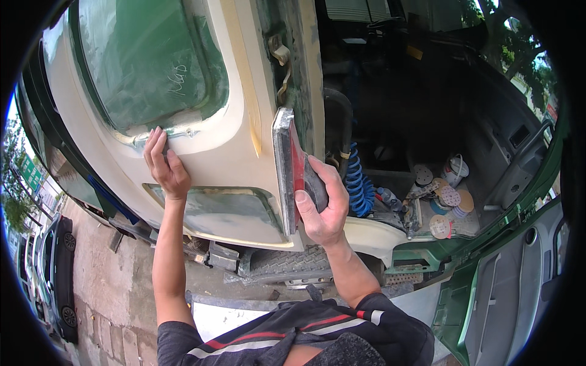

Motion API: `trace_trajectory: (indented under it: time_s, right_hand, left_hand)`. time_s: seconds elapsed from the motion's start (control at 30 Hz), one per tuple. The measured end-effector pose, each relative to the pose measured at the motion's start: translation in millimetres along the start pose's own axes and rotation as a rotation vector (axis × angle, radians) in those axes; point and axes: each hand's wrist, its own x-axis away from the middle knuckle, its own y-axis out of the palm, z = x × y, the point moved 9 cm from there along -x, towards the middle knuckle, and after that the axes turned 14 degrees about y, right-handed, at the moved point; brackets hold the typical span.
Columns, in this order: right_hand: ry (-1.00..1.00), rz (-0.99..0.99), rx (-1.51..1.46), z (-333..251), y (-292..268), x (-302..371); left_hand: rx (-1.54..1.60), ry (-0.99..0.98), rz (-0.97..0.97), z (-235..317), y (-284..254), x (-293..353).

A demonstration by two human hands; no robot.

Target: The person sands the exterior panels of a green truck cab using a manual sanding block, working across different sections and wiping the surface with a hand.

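Note:
My right hand (pixel 326 204) is closed round the dark grip of a long sanding block (pixel 287 165) with a red and black body. The block stands on edge along the front corner of a vehicle's cab panel (pixel 235 168), which is coated in cream filler or primer. My left hand (pixel 166 168) lies against the same panel with nothing in it, fingers reaching up to the lower rim of a green recessed area (pixel 152 67). Below that hand is a smaller, partly sanded recess (pixel 229 210). The block's working face is turned out of sight.
To the right the cab's door opening shows a coiled blue hose (pixel 357 183), several round sanding discs (pixel 450 196) and a white bucket (pixel 455 169). An open green door (pixel 482 299) stands at lower right. A tyre (pixel 290 262) sits under the panel; parked cars (pixel 58 274) are far left.

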Motion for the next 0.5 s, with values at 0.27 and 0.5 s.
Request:
trace_trajectory:
  time_s: [0.27, 0.5]
  right_hand:
    - [0.044, 0.044, 0.046, -0.8, 2.2, -9.8]
    - [-0.013, 0.143, 0.115, -43.5, 13.0, -52.7]
  left_hand:
    - [0.015, -0.031, 0.032, -2.8, -2.3, 2.1]
    - [0.048, -0.052, 0.045, -6.7, 2.3, 5.1]
